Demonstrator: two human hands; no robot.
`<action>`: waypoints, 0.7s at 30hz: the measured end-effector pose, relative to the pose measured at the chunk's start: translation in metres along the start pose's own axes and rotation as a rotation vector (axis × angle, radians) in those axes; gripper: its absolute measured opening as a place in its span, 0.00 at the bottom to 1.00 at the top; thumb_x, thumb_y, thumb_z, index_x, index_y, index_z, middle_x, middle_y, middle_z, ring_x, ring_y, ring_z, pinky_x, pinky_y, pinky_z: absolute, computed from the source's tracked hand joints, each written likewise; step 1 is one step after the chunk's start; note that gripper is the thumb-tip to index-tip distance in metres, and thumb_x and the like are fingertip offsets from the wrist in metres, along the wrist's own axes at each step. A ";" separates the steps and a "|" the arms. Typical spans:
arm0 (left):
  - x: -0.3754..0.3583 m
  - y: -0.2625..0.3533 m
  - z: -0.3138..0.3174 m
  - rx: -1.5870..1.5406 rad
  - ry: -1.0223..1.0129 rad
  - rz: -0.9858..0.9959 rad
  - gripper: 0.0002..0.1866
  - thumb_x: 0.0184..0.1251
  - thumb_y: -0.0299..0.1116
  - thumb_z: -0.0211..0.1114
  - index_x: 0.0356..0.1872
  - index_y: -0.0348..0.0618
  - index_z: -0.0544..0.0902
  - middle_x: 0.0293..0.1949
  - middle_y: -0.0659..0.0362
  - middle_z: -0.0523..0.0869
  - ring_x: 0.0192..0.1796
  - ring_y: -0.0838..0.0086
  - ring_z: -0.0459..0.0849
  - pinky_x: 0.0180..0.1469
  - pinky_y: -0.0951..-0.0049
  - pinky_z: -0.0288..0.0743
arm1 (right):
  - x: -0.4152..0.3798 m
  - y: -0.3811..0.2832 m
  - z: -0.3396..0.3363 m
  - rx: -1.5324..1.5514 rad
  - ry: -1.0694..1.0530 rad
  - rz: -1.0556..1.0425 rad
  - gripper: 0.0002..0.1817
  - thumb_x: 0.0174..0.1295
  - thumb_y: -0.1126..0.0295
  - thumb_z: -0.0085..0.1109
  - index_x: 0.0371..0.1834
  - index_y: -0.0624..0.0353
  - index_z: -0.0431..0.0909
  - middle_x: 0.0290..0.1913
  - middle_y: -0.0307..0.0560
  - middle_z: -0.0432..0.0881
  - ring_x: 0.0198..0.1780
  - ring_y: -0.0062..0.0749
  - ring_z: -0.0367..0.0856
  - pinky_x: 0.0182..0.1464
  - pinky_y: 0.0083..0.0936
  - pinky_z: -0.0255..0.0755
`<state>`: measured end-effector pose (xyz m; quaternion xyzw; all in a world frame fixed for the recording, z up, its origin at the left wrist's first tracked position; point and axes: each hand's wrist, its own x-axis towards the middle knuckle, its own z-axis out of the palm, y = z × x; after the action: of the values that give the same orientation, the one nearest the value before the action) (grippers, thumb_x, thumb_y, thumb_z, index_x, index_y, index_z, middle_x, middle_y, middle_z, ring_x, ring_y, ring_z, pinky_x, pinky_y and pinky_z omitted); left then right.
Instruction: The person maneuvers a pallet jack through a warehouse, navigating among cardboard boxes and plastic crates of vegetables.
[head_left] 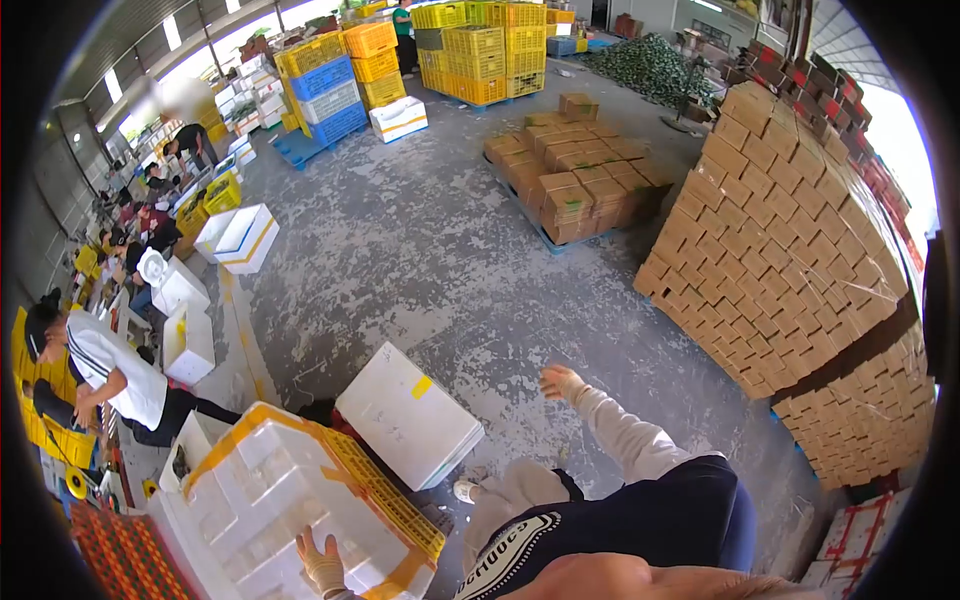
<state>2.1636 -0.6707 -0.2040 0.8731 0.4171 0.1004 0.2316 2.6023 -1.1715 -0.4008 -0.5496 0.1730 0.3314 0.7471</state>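
My left hand (320, 562), in a pale glove, rests with fingers spread on a large white foam box (265, 480) edged with orange tape, at the bottom left. My right hand (562, 383) is held out over the grey floor with its fingers apart and nothing in it. Between the two lies a closed white foam box (410, 415) with a yellow tape patch on its lid. A yellow plastic crate (385, 490) stands on its side against the taped box.
Several people work along the left, the nearest a person in a white shirt (125, 370). Stacked cartons (780, 240) rise at the right. Cartons on a blue pallet (575, 185) stand mid-floor. Yellow and blue crates (325, 90) are at the back, near open foam boxes (245, 240).
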 end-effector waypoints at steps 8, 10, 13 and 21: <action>0.015 0.027 -0.001 0.128 -0.057 0.000 0.33 0.51 0.39 0.70 0.62 0.48 0.74 0.67 0.39 0.61 0.67 0.38 0.58 0.64 0.48 0.63 | -0.002 0.098 0.117 -0.176 -0.113 0.485 0.13 0.65 0.56 0.51 0.48 0.46 0.73 0.36 0.45 0.76 0.31 0.36 0.72 0.28 0.36 0.66; 0.016 0.031 -0.006 0.155 -0.069 -0.029 0.32 0.51 0.40 0.70 0.62 0.51 0.74 0.68 0.41 0.60 0.68 0.39 0.58 0.65 0.48 0.63 | 0.013 0.101 0.135 -0.325 -0.244 0.495 0.14 0.63 0.56 0.56 0.47 0.48 0.72 0.36 0.45 0.76 0.32 0.37 0.74 0.32 0.36 0.70; 0.017 0.033 -0.006 0.156 -0.066 -0.123 0.32 0.52 0.42 0.70 0.62 0.53 0.74 0.69 0.45 0.60 0.69 0.42 0.57 0.63 0.44 0.62 | 0.028 0.078 0.181 -0.528 -0.222 0.539 0.17 0.62 0.55 0.56 0.52 0.48 0.71 0.40 0.46 0.78 0.36 0.39 0.77 0.37 0.39 0.74; 0.028 0.026 -0.011 0.107 -0.035 -0.132 0.31 0.53 0.44 0.70 0.60 0.51 0.75 0.66 0.48 0.65 0.66 0.44 0.62 0.61 0.42 0.64 | 0.086 0.034 0.221 -0.736 -0.108 0.378 0.23 0.61 0.52 0.57 0.57 0.48 0.71 0.48 0.47 0.79 0.43 0.42 0.79 0.43 0.46 0.76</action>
<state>2.1951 -0.6596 -0.1818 0.8564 0.4745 0.0472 0.1980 2.6175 -0.9325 -0.4040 -0.7205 0.1013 0.5306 0.4348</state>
